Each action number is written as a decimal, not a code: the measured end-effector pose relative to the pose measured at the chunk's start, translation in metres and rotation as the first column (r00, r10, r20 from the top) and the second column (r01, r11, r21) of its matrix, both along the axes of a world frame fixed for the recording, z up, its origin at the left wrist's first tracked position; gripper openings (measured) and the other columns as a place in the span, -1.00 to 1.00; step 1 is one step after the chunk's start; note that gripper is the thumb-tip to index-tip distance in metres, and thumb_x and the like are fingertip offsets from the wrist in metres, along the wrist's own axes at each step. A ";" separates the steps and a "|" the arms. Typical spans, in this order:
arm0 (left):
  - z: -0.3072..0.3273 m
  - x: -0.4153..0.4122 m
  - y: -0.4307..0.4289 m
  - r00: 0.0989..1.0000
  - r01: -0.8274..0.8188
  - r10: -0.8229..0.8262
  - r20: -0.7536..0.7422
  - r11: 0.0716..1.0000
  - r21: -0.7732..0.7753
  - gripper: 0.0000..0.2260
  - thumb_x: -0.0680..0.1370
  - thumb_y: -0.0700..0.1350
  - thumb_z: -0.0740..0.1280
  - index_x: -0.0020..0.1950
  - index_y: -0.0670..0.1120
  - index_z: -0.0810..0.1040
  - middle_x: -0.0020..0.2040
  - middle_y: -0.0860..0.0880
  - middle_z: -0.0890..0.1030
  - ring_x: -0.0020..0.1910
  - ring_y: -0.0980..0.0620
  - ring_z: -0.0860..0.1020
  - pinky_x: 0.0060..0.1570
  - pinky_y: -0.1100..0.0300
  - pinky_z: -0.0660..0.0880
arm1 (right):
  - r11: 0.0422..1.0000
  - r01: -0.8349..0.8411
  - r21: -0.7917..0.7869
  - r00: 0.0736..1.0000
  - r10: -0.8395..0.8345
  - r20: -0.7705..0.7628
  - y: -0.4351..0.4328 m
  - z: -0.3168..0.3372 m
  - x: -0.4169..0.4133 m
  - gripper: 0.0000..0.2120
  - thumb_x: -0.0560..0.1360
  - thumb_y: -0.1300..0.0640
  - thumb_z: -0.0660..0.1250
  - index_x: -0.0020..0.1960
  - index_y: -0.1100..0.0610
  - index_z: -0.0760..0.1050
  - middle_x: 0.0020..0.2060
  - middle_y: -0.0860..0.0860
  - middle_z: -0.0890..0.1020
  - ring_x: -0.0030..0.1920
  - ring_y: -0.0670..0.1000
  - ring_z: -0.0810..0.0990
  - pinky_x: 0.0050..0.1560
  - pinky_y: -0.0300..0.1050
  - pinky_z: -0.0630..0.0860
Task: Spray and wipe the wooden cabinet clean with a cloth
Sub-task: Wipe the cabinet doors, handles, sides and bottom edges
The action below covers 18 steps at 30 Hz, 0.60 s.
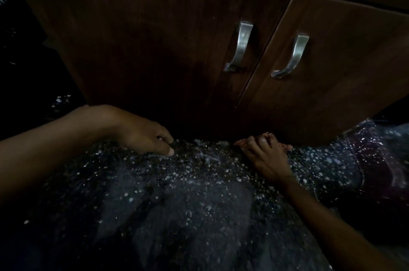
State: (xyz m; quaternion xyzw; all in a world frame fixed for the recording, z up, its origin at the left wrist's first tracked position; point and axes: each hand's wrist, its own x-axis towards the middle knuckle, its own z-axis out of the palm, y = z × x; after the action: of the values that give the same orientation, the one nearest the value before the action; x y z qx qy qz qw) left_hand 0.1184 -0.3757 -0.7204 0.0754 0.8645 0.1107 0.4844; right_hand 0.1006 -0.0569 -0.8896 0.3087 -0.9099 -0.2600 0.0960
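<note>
The wooden cabinet [155, 27] filled the upper part of the view, its 2 dark brown doors closed and meeting at a slanted seam. Each door carried 1 curved metal handle: the left handle [240, 46] and the right handle [292, 56] sat just beside the seam, 1 on either side. A darker patch [181, 64] lay on the left door, to the left of its handle; whether it was damp or shadow could not be told.

Below the cabinet's lower edge, a dark speckled fabric [188, 193] spread across the foreground in folds. The left hand [143, 135] rested on this fabric near the base of the left door, fingers curled down, thumb tip against the cloth. The right hand [265, 153] lay on the fabric under the seam, fingers bunched and curled. In the dim light it could not be told whether either hand had hold of anything. The 2 hands were apart.
</note>
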 end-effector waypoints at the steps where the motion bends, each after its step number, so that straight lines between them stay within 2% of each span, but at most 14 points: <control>1: 0.000 0.000 0.004 1.000 0.007 -0.007 0.007 1.000 0.003 -0.47 0.56 0.17 0.15 0.50 0.07 0.14 0.47 0.02 0.27 0.36 -0.01 0.38 0.36 0.01 0.36 | 1.000 0.028 -0.001 1.000 -0.028 -0.005 0.013 0.000 0.001 -0.59 0.43 0.14 0.06 0.13 0.17 0.58 0.05 0.24 0.56 -0.01 0.22 0.35 0.00 0.13 0.28; 3: 0.000 -0.001 0.011 1.000 0.025 -0.025 0.007 1.000 0.006 -0.47 0.57 0.17 0.14 0.50 0.06 0.13 0.48 0.03 0.25 0.38 -0.01 0.35 0.36 0.02 0.35 | 0.992 0.120 0.027 0.993 -0.120 -0.005 0.036 0.004 0.005 -0.58 0.41 0.14 0.06 0.09 0.17 0.61 0.03 0.26 0.58 -0.04 0.21 0.35 0.00 0.14 0.27; 6: 0.000 -0.002 0.023 0.999 0.041 -0.041 0.005 0.999 0.018 -0.47 0.58 0.15 0.13 0.51 0.04 0.11 0.48 0.02 0.24 0.39 -0.02 0.34 0.36 0.02 0.35 | 0.928 0.361 0.088 0.931 -0.364 0.019 0.067 0.012 0.011 -0.57 0.40 0.15 0.03 0.06 0.18 0.61 0.05 0.24 0.53 -0.05 0.21 0.36 -0.02 0.15 0.36; 10: -0.002 -0.002 0.031 0.999 0.049 -0.049 0.019 0.998 0.030 -0.48 0.58 0.13 0.13 0.51 0.03 0.13 0.48 0.01 0.25 0.41 -0.02 0.32 0.39 0.06 0.30 | 0.813 0.578 0.077 0.816 -0.570 -0.099 0.089 0.016 0.019 -0.56 0.40 0.16 0.00 0.08 0.13 0.58 0.00 0.20 0.48 -0.05 0.20 0.35 0.05 0.18 0.33; 11: -0.002 -0.002 0.031 0.998 0.051 -0.051 0.021 0.998 0.030 -0.48 0.58 0.12 0.12 0.51 0.02 0.13 0.48 0.02 0.25 0.41 0.00 0.32 0.39 0.11 0.29 | 0.765 0.637 0.096 0.771 -0.629 -0.102 0.090 0.019 0.022 -0.59 0.42 0.16 0.01 0.07 0.09 0.58 0.00 0.16 0.47 -0.04 0.18 0.34 0.04 0.15 0.32; 13: -0.003 -0.002 0.032 0.998 0.053 -0.053 0.015 0.998 0.034 -0.49 0.59 0.11 0.12 0.51 0.01 0.14 0.46 0.03 0.28 0.40 0.03 0.32 0.32 0.25 0.26 | 0.653 0.758 -0.004 0.652 -0.757 -0.032 0.092 0.025 0.022 -0.67 0.48 0.15 0.08 0.07 0.04 0.58 0.06 0.09 0.45 0.01 0.15 0.34 0.02 0.06 0.36; 14: -0.003 -0.003 0.032 0.999 0.051 -0.052 0.012 0.998 0.037 -0.49 0.59 0.11 0.11 0.51 0.00 0.14 0.46 0.03 0.28 0.40 0.04 0.32 0.28 0.26 0.25 | 0.557 0.829 -0.056 0.559 -0.829 0.022 0.091 0.025 0.022 -0.71 0.49 0.16 0.12 0.06 0.09 0.58 0.08 0.10 0.45 0.03 0.15 0.33 0.01 0.05 0.40; 15: -0.004 -0.004 0.031 0.999 0.049 -0.050 0.010 0.998 0.037 -0.49 0.59 0.11 0.12 0.51 0.00 0.13 0.47 0.03 0.27 0.41 0.04 0.31 0.28 0.25 0.24 | 0.506 0.855 -0.112 0.512 -0.858 0.029 0.091 0.025 0.023 -0.72 0.49 0.18 0.13 0.05 0.17 0.58 0.08 0.14 0.46 0.04 0.17 0.32 -0.01 0.05 0.44; 16: -0.004 -0.004 0.032 0.999 0.047 -0.047 0.013 0.998 0.036 -0.48 0.59 0.12 0.12 0.51 0.01 0.13 0.48 0.03 0.26 0.42 0.04 0.30 0.31 0.23 0.24 | 0.422 0.900 -0.112 0.432 -0.896 0.101 0.092 0.022 0.023 -0.71 0.51 0.19 0.12 0.07 0.21 0.57 0.09 0.17 0.45 0.05 0.18 0.31 -0.01 0.06 0.45; 18: -0.004 -0.004 0.032 0.999 0.043 -0.044 0.024 0.998 0.034 -0.48 0.59 0.13 0.12 0.51 0.01 0.13 0.49 0.03 0.24 0.44 0.03 0.27 0.37 0.19 0.22 | 0.275 0.928 -0.250 0.334 -0.913 0.235 0.095 0.018 0.020 -0.70 0.56 0.19 0.10 0.15 0.25 0.53 0.15 0.20 0.41 0.12 0.23 0.34 0.06 0.08 0.44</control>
State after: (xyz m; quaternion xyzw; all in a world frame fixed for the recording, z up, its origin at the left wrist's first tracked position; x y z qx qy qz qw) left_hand 0.1146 -0.3441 -0.7243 0.1009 0.8548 0.1157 0.4957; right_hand 0.1211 0.0385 -0.8714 -0.2892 -0.9513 -0.0988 -0.0401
